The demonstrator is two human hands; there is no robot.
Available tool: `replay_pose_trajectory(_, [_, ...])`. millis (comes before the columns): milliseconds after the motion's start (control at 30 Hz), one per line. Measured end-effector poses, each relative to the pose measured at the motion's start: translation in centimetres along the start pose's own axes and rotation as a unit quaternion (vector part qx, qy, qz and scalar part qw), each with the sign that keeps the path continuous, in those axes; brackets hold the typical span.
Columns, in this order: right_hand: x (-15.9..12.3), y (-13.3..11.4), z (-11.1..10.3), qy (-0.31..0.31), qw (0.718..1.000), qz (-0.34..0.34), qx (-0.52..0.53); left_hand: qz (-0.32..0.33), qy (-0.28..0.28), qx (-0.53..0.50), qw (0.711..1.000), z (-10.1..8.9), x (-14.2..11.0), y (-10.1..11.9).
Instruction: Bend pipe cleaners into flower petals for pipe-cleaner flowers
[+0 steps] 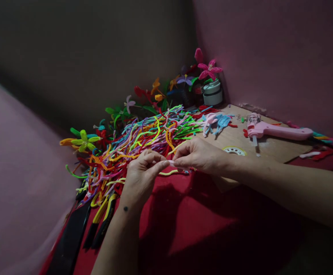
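Between the fingertips of both hands is a short pale pink pipe cleaner [171, 163], held above the red tabletop [166, 198]. My left hand [143, 172] pinches its left end between thumb and forefinger. The other end sits in the pinch of my right hand [196, 154], whose fingers hide part of it. Just behind the hands lies a large tangled heap of coloured pipe cleaners [143, 133]. A pale yellow pipe cleaner [170, 173] lies on the table below the fingers.
A pink hot glue gun [280, 131] and a white tape roll [235, 151] rest on a wooden board [275, 151] at right. Yellow-black pliers [105, 217] lie at left beside a black flat object [70, 236]. Pipe-cleaner flowers [209, 70] and a pale lidded jar [212, 93] line the back wall.
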State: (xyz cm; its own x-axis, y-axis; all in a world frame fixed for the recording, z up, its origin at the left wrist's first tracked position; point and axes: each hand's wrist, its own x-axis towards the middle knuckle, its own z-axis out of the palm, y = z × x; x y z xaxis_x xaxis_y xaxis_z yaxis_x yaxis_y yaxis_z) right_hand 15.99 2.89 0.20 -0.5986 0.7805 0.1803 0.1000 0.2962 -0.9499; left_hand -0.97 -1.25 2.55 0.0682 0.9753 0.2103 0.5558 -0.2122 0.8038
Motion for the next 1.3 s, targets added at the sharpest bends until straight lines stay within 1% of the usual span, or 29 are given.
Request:
replay_pose_trajectory(33, [0.0,0.0,0.2,0.010,1.000,-0.004,-0.011,-0.005,0.004,0.011,1.000,-0.1,0.0,0.1])
replay_pose_trajectory(100, [-0.1,0.0,0.5,0.033,0.998,-0.020,-0.045,-0.035,-0.008,-0.001,0.999,-0.1,-0.2,0.3])
replay_pose_trajectory(167, [-0.3,-0.2,0.7,0.056,0.994,-0.038,-0.086,-0.080,-0.032,-0.052,0.995,0.1,-0.3,0.3])
replay_pose_trajectory(233, [-0.4,-0.3,0.8,0.071,0.991,-0.049,-0.106,-0.120,-0.054,-0.131,0.983,0.3,-0.3,0.3])
replay_pose_trajectory(333, [-0.6,-0.5,0.8,0.082,0.992,-0.052,-0.083,-0.137,-0.065,-0.249,0.957,0.8,-0.2,0.3])
replay_pose_trajectory(433, [-0.8,-0.5,1.1,0.102,0.993,-0.037,-0.041,-0.133,-0.041,-0.304,0.943,1.4,-0.1,0.3])
replay_pose_trajectory(500, [-0.8,-0.4,1.4,0.100,0.995,-0.007,0.013,-0.120,-0.014,-0.305,0.945,1.7,-0.1,0.1])
replay_pose_trajectory(600, [-0.7,-0.2,1.8,0.051,0.990,0.027,0.128,-0.087,0.030,-0.285,0.954,2.0,-0.3,-0.2])
replay_pose_trajectory(667, [-0.5,0.1,1.8,0.019,0.986,0.027,0.161,-0.075,0.043,-0.271,0.959,2.2,-0.4,-0.2])
replay_pose_trajectory(733, [-0.4,0.4,1.6,0.000,0.988,0.023,0.155,-0.067,0.050,-0.246,0.966,2.3,-0.6,0.0])
replay_pose_trajectory(800, [-0.2,0.7,1.3,-0.016,0.989,0.028,0.141,-0.053,0.066,-0.196,0.977,2.3,-0.6,0.2])
replay_pose_trajectory(867, [-0.1,0.7,1.1,-0.029,0.989,0.045,0.135,-0.034,0.091,-0.134,0.986,2.3,-0.6,0.3])
replay_pose_trajectory(933, [-0.1,0.6,1.1,-0.027,0.988,0.060,0.141,-0.025,0.095,-0.109,0.989,2.1,-0.5,0.2])
replay_pose_trajectory(1000, [-0.1,0.5,1.1,-0.021,0.985,0.068,0.158,-0.035,0.057,-0.149,0.987,1.8,-0.2,0.0])
replay_pose_trajectory(1100, [-0.1,0.5,1.2,-0.027,0.981,0.075,0.174,-0.071,-0.015,-0.233,0.970,1.4,0.0,-0.3])
replay_pose_trajectory(1133, [0.0,0.5,1.2,-0.030,0.981,0.075,0.174,-0.081,-0.021,-0.238,0.968,1.3,0.0,-0.3])
replay_pose_trajectory(1200, [0.1,0.7,1.3,-0.027,0.984,0.073,0.158,-0.092,-0.004,-0.213,0.973,1.5,0.0,-0.2])
replay_pose_trajectory(1233, [0.1,0.7,1.4,-0.022,0.987,0.071,0.139,-0.093,0.017,-0.192,0.977,1.7,0.0,-0.2])
replay_pose_trajectory(1300, [0.1,0.7,1.6,0.007,0.996,0.061,0.068,-0.085,0.077,-0.144,0.983,2.1,0.0,-0.1])
